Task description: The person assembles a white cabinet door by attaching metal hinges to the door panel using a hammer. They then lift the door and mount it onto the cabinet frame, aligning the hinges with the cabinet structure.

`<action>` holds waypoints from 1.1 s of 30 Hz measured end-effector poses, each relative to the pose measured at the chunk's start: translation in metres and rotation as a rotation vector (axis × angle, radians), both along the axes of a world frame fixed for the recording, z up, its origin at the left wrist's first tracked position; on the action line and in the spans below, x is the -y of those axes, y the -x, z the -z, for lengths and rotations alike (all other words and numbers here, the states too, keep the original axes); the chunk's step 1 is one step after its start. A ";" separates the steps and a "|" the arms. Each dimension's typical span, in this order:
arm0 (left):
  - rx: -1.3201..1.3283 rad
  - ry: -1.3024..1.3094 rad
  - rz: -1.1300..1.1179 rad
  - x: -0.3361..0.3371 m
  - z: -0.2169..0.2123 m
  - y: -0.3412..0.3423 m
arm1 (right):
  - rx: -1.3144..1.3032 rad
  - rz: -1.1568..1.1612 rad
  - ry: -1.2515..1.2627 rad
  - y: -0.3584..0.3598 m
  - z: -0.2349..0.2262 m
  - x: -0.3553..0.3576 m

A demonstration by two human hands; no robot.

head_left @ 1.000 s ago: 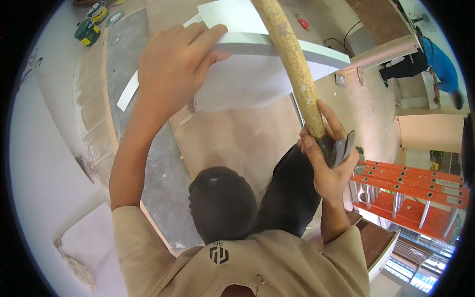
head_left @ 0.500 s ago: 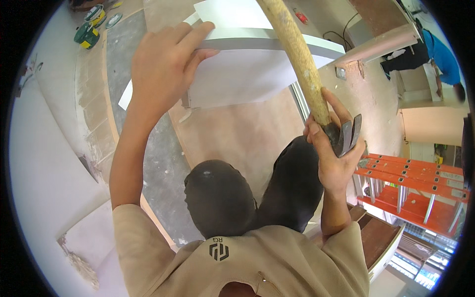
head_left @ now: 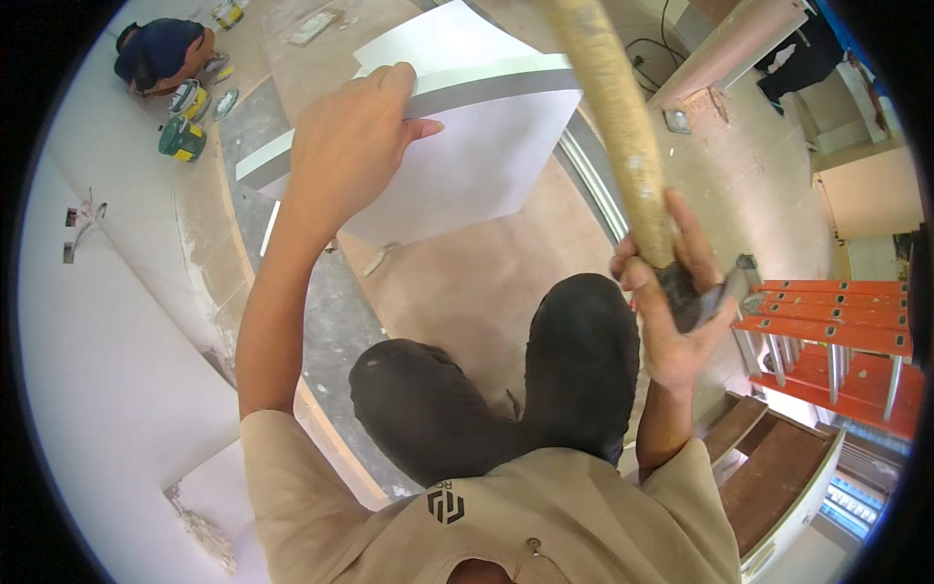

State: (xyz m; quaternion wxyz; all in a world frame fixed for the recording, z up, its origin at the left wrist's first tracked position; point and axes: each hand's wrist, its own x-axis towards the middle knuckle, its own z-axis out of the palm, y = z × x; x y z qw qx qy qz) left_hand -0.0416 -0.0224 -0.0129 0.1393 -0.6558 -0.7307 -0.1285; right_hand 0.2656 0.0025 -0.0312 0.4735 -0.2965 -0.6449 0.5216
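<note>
My left hand (head_left: 355,136) is closed over the long grey-edged rim of a white panel piece (head_left: 477,146), fingers on top and thumb against its near face. Another white sheet rises behind that rim. In my right hand (head_left: 671,316) is a claw hammer (head_left: 628,146), gripped around its dark metal head. Its worn wooden handle points up and away, past the panel's right end, and runs out at the top of the view. The fingers partly cover the hammer head. Both my knees are bent below the panel.
An orange stepladder (head_left: 827,331) lies at the right, above an open wooden drawer unit (head_left: 778,477). A metal track (head_left: 593,185) runs along the floor beside the panel. Paint buckets (head_left: 182,139) and a crouching person (head_left: 165,56) are at far left; another person (head_left: 803,58) is at far right.
My view has shifted, bringing a crouching person in at upper left. The hammer has turned slightly in my right hand. My left hand keeps its grip on the panel, and my knees are further apart.
</note>
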 end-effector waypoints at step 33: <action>-0.048 -0.092 0.023 0.001 0.006 0.002 | 0.431 -0.075 -0.188 0.005 0.017 -0.032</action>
